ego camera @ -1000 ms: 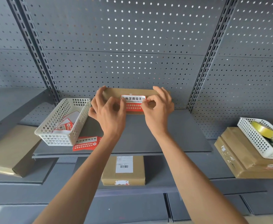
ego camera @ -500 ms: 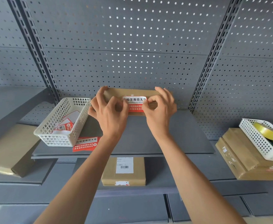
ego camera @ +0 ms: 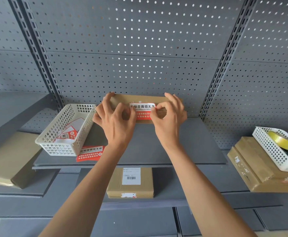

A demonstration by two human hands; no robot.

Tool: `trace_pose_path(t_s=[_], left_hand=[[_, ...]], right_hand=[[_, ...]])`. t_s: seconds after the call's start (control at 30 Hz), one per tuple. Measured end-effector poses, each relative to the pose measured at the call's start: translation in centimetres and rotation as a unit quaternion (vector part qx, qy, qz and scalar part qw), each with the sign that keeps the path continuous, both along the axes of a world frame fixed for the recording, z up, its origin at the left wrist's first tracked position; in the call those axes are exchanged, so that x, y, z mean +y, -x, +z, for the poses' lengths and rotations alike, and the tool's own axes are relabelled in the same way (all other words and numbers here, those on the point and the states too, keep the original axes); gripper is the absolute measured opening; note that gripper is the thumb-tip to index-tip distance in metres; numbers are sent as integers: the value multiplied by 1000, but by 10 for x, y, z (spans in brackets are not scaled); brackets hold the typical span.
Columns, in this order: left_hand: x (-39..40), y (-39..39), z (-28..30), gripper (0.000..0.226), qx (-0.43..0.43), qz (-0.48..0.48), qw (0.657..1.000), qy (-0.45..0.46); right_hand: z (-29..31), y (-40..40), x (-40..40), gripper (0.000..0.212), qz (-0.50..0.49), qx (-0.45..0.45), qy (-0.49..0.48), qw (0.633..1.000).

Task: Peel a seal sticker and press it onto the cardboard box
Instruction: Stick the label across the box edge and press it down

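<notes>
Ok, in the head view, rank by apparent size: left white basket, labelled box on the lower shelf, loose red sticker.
1. Left white basket
2. Labelled box, slightly smaller, but it sits nearer the camera, so unsure
3. Loose red sticker

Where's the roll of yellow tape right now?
In the head view, the yellow tape roll sits far right inside a white perforated basket, which rests on a cardboard box on the right-hand shelf.
</notes>
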State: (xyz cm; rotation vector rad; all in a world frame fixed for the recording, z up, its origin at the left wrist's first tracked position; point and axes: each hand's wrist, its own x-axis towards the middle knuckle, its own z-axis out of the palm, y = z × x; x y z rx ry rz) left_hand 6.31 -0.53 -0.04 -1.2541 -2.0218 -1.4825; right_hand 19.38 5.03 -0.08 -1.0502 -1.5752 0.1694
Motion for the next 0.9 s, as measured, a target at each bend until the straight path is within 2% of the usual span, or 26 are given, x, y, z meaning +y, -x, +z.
trace_pose_path(t_s=[0.1, 0.2, 0.3, 0.5, 0.7, 0.9], left_hand=[[-1, 2, 0, 29, -6, -8, 1000, -4], [-2, 7, -2, 31, 9, -17, 1000, -6], [-2, 6, -3, 28, 4, -28, 1000, -5], [-2, 1, 6, 26, -28, -25, 999, 6], [2, -8, 13, 43, -65, -10, 998, 12], [6, -7, 13, 45, -69, -2, 998, 7]], right_hand=[[0, -1, -2, 19, 2, 16, 2, 1000], [4, -1, -5, 44, 19, 43, 30, 998], [6, -4, -6, 55, 28, 48, 36, 998], [7, 7, -4, 48, -19, 24, 23, 999], [8, 25, -5, 55, -112, -18, 11, 993], [8, 29, -2, 56, -142, -34, 1, 989]])
